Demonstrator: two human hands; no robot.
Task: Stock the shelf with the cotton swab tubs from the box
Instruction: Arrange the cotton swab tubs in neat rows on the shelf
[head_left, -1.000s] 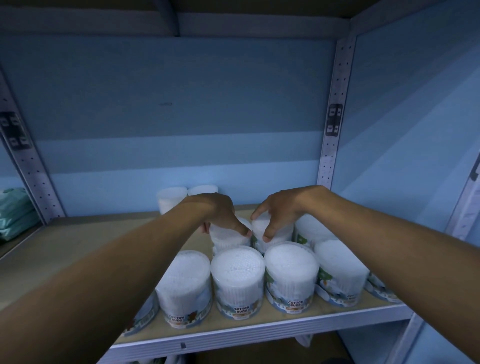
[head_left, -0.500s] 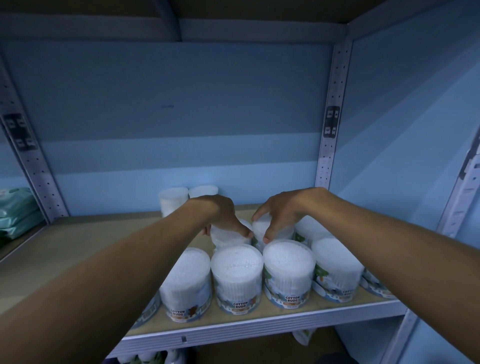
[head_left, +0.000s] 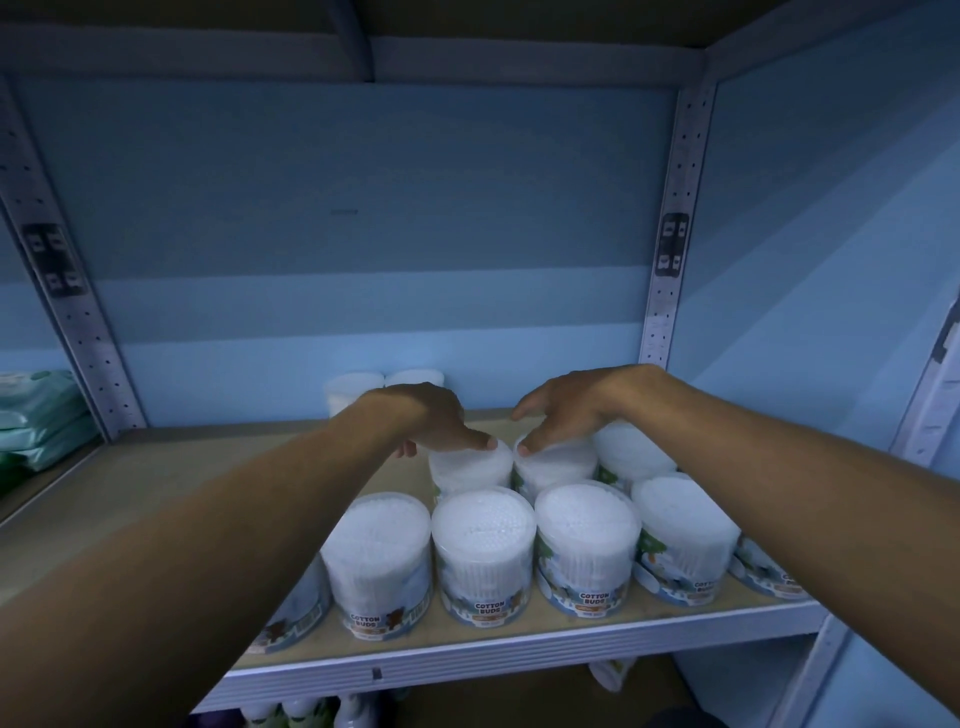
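Note:
White cotton swab tubs stand on the wooden shelf (head_left: 182, 478). A front row of several tubs (head_left: 483, 551) lines the shelf edge, labels facing me. Behind it, my left hand (head_left: 436, 421) holds one tub (head_left: 467, 470) from above, thumb on the lid rim and fingers hanging down its far left side. My right hand (head_left: 566, 415) holds the neighbouring tub (head_left: 558, 465) the same way, thumb at the rim and index finger lifted. The two tubs stand side by side, almost touching. No box is in view.
Two more tubs (head_left: 358, 389) stand at the back wall. Another tub (head_left: 628, 447) sits right of my right hand. Green packs (head_left: 36, 415) lie on the neighbouring shelf to the left. Perforated metal posts (head_left: 670, 260) frame the bay. Bottles (head_left: 311, 712) show below the shelf.
Both hands stay over the same two tubs. The thumbs have come up from the tubs' sides to the lid rims. The view has shifted slightly.

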